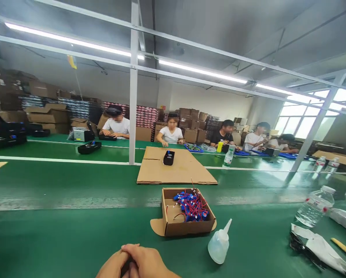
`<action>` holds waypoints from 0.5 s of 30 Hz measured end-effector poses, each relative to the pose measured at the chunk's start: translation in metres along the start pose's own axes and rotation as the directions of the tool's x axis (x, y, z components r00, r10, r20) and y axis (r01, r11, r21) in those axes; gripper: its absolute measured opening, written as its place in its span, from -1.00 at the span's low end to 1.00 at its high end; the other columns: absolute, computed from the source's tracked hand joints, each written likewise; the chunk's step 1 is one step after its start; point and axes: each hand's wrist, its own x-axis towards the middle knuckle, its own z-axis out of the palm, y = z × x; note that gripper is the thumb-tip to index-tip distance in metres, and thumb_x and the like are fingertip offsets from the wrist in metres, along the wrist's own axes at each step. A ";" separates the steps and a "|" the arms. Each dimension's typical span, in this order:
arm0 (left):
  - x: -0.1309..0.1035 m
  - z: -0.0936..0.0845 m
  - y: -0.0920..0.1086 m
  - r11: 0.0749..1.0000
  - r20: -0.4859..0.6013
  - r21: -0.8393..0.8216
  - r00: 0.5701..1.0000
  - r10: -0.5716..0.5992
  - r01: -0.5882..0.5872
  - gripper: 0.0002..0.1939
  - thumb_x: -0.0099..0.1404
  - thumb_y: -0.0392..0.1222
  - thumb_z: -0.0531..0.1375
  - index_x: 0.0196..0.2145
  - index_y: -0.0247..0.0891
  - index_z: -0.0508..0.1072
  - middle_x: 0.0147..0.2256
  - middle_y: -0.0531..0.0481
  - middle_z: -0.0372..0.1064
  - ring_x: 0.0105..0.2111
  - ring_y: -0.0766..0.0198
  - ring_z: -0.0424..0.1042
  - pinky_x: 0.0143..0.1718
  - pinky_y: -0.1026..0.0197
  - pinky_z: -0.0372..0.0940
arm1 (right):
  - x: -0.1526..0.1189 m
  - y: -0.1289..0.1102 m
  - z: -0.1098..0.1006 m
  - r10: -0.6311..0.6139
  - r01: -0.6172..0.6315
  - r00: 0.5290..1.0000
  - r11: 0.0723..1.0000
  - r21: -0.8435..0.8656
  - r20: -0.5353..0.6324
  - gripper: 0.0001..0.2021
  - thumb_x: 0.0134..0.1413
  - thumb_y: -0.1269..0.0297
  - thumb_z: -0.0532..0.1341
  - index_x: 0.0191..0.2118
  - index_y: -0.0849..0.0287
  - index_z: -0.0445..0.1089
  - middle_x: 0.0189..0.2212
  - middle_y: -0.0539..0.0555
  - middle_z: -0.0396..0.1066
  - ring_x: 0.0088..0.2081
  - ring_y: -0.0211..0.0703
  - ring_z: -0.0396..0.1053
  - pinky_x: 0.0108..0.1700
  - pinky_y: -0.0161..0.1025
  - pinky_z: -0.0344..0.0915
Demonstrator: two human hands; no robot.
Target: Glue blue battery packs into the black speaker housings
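My left hand and my right hand are clasped together at the bottom edge, on the near side of the green table. Their fingers are folded against each other, partly cut off by the frame, and nothing shows in them. Just beyond them stands an open cardboard box, with blue battery packs on red and black wires inside. To the right of my hands is a translucent squeeze bottle with a pointed nozzle.
A flat cardboard sheet behind the box carries a black housing. Water bottles and a torn plastic bag lie right. A white post rises from the bench. Several co-workers sit across it, near another black housing.
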 end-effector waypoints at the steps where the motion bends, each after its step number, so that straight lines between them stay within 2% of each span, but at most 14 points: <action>1: -0.002 -0.001 0.004 0.999 -0.011 0.038 1.000 0.005 -0.005 -0.54 0.10 -0.29 0.08 -0.04 -0.24 0.49 0.02 -0.14 0.41 0.06 0.07 0.36 0.11 0.12 0.27 | 0.000 -0.001 -0.002 -0.008 0.007 1.000 1.000 0.022 0.007 -0.36 -0.10 0.46 0.11 0.19 0.04 0.21 0.02 0.00 0.40 -0.02 -0.11 0.42 0.05 -0.27 0.32; 4: -0.012 -0.003 0.019 0.993 -0.052 0.121 0.998 0.024 -0.018 -0.53 0.05 -0.35 0.08 -0.06 -0.29 0.48 -0.01 -0.20 0.43 0.02 0.07 0.39 0.09 0.11 0.27 | -0.002 -0.002 -0.006 -0.019 0.016 0.999 0.995 0.097 0.030 -0.37 -0.11 0.48 0.09 0.18 0.07 0.24 0.06 0.00 0.36 0.04 -0.13 0.37 0.11 -0.28 0.26; 8: -0.016 -0.004 0.032 0.979 -0.043 0.201 0.999 0.033 -0.023 -0.57 0.00 -0.30 0.16 -0.11 -0.28 0.47 -0.12 -0.16 0.47 -0.10 0.07 0.43 -0.01 0.14 0.33 | -0.002 0.002 -0.009 -0.015 -0.007 0.993 0.984 0.177 0.121 -0.38 -0.11 0.47 0.07 0.18 0.15 0.24 0.06 0.08 0.36 0.03 -0.12 0.37 0.09 -0.27 0.27; 11: -0.012 0.000 0.028 0.961 -0.037 0.274 0.999 -0.036 0.045 -0.63 -0.02 -0.25 0.21 -0.18 -0.24 0.49 -0.19 -0.12 0.49 -0.21 0.09 0.45 -0.11 0.16 0.36 | -0.001 0.008 -0.009 -0.037 -0.012 0.982 0.965 0.261 0.183 -0.38 -0.10 0.44 0.07 0.18 0.13 0.21 0.03 0.08 0.38 -0.01 -0.12 0.39 0.06 -0.28 0.28; 15: -0.004 0.008 0.017 0.926 -0.006 0.361 0.993 -0.116 0.110 -0.71 -0.05 -0.24 0.22 -0.28 -0.28 0.50 -0.27 -0.15 0.51 -0.30 0.04 0.46 -0.23 0.13 0.37 | -0.001 0.013 -0.008 -0.074 -0.025 0.972 0.912 0.410 0.224 -0.46 0.03 0.35 0.06 0.19 0.10 0.17 -0.16 0.05 0.48 -0.19 -0.14 0.46 -0.09 -0.31 0.35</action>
